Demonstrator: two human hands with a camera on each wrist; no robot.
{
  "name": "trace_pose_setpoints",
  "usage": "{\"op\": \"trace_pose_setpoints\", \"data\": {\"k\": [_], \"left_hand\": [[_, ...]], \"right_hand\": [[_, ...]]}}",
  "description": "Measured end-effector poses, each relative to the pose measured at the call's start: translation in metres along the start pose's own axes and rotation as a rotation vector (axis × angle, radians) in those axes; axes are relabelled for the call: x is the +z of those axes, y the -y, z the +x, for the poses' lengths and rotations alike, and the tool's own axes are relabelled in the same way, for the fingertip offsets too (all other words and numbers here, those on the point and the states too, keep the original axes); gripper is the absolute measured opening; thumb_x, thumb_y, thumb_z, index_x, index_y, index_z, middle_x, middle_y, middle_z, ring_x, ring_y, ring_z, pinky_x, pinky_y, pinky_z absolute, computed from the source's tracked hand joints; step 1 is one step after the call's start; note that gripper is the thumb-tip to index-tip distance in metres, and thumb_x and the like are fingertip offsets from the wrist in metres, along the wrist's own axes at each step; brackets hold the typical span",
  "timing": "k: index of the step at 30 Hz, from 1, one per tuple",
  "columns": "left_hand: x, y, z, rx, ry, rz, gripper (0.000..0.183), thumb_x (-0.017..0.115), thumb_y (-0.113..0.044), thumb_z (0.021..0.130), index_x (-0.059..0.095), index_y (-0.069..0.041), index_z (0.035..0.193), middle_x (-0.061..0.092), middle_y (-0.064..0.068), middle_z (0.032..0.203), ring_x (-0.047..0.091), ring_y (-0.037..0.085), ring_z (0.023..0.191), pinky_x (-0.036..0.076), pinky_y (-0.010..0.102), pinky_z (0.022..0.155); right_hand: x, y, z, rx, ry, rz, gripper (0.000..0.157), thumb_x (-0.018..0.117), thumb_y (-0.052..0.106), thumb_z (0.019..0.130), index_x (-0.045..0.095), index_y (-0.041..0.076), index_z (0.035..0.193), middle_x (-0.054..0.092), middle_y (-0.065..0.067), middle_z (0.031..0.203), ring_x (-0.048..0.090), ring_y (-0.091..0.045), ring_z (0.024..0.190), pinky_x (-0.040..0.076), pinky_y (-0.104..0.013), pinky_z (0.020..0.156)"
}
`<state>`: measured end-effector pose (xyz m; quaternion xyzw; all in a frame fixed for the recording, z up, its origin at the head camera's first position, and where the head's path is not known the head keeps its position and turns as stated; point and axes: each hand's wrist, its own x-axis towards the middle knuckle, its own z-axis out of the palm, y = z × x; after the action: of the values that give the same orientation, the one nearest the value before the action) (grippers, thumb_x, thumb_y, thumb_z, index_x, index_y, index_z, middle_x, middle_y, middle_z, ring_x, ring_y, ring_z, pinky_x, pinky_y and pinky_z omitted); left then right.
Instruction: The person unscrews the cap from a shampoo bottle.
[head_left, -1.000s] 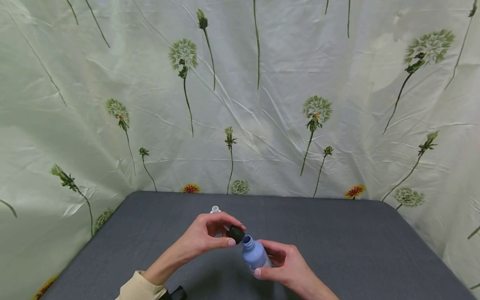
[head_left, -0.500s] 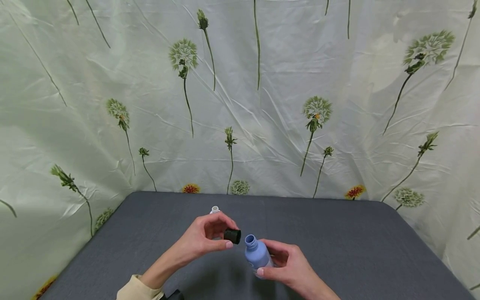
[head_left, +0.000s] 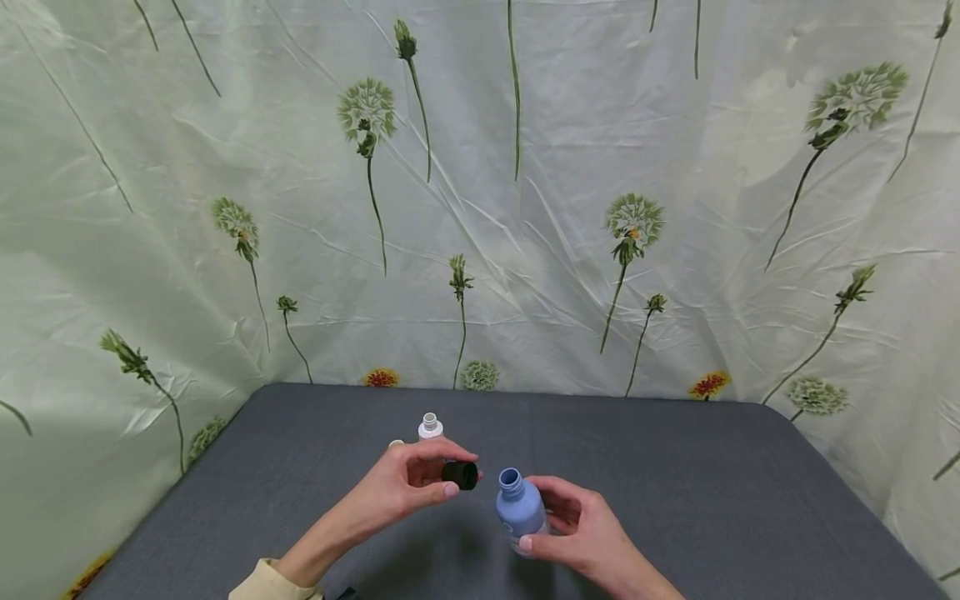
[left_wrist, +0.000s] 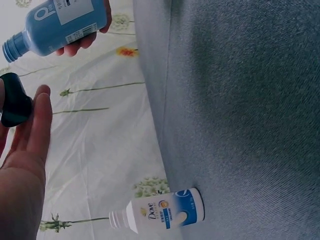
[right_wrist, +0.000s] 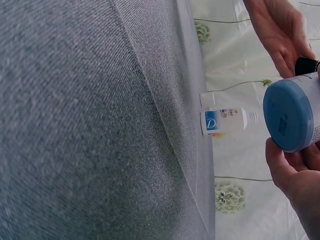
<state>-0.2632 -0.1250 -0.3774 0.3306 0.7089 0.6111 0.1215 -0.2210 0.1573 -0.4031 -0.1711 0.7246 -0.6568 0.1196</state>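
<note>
My left hand (head_left: 393,483) pinches a black bottle cap (head_left: 460,475) between thumb and fingers, its dark hollow side turned toward the bottle. A blue bottle (head_left: 521,510) is gripped by my right hand (head_left: 581,529), slightly tilted, its threaded neck uncovered. Cap and neck are apart, with a small gap between them. In the left wrist view the blue bottle (left_wrist: 65,25) bears a white label, and the black cap (left_wrist: 16,100) sits at the fingers. The right wrist view shows the bottle's base (right_wrist: 287,115) held off the table.
Behind my left hand a white Dove bottle (head_left: 431,427) stands upright on the grey table (head_left: 675,475), its neck uncapped. Beside it is a small white object (right_wrist: 206,99), possibly a cap, partly hidden in the head view. A flowered curtain (head_left: 525,208) hangs behind the table.
My left hand has drawn the black cap left, away from the bottle neck, and turned its hollow side rightward. My right hand has shifted the blue bottle slightly right and more upright.
</note>
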Motion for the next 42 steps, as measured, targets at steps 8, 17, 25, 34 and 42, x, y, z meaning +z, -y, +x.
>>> {"op": "trace_pose_setpoints", "data": {"k": [8, 17, 25, 34, 42], "left_hand": [[0.001, 0.002, -0.002, -0.037, -0.026, 0.075, 0.031, 0.071, -0.015, 0.092, 0.068, -0.013, 0.123, 0.066, 0.009, 0.116, 0.063, 0.032, 0.098, 0.053, 0.033, 0.085], [0.003, 0.007, 0.002, -0.077, -0.038, 0.050, 0.034, 0.075, -0.014, 0.089, 0.067, -0.008, 0.121, 0.065, 0.010, 0.114, 0.064, 0.028, 0.093, 0.054, 0.034, 0.082], [0.007, 0.015, 0.007, -0.075, -0.039, 0.039, 0.035, 0.076, -0.015, 0.087, 0.066, -0.007, 0.120, 0.066, 0.011, 0.111, 0.066, 0.026, 0.086, 0.055, 0.033, 0.078], [0.015, 0.022, 0.015, -0.034, -0.021, 0.033, 0.031, 0.076, -0.009, 0.086, 0.066, -0.008, 0.115, 0.066, 0.011, 0.107, 0.067, 0.027, 0.090, 0.054, 0.030, 0.076], [0.021, 0.029, 0.029, -0.068, -0.019, 0.072, 0.028, 0.075, -0.009, 0.087, 0.067, -0.010, 0.114, 0.068, 0.005, 0.107, 0.067, 0.022, 0.099, 0.054, 0.031, 0.080]], "right_hand": [[-0.002, 0.001, 0.000, 0.035, -0.008, 0.005, 0.059, 0.079, 0.014, 0.085, 0.053, -0.003, 0.135, 0.060, -0.016, 0.127, 0.057, -0.027, 0.116, 0.049, -0.031, 0.095], [-0.005, 0.001, -0.001, 0.042, -0.027, -0.018, 0.060, 0.080, 0.015, 0.083, 0.053, -0.003, 0.134, 0.059, -0.016, 0.128, 0.057, -0.028, 0.117, 0.049, -0.034, 0.095], [-0.012, -0.003, -0.001, 0.051, -0.052, -0.018, 0.060, 0.080, 0.013, 0.082, 0.053, -0.002, 0.134, 0.058, -0.016, 0.129, 0.056, -0.028, 0.119, 0.047, -0.039, 0.098], [-0.019, -0.006, 0.000, 0.075, -0.104, -0.025, 0.060, 0.080, 0.013, 0.083, 0.052, 0.000, 0.134, 0.057, -0.016, 0.131, 0.057, -0.029, 0.119, 0.046, -0.043, 0.099], [-0.030, -0.013, 0.000, 0.035, -0.163, -0.096, 0.062, 0.083, 0.015, 0.080, 0.054, 0.001, 0.134, 0.059, -0.014, 0.129, 0.057, -0.028, 0.118, 0.046, -0.038, 0.100]]}}
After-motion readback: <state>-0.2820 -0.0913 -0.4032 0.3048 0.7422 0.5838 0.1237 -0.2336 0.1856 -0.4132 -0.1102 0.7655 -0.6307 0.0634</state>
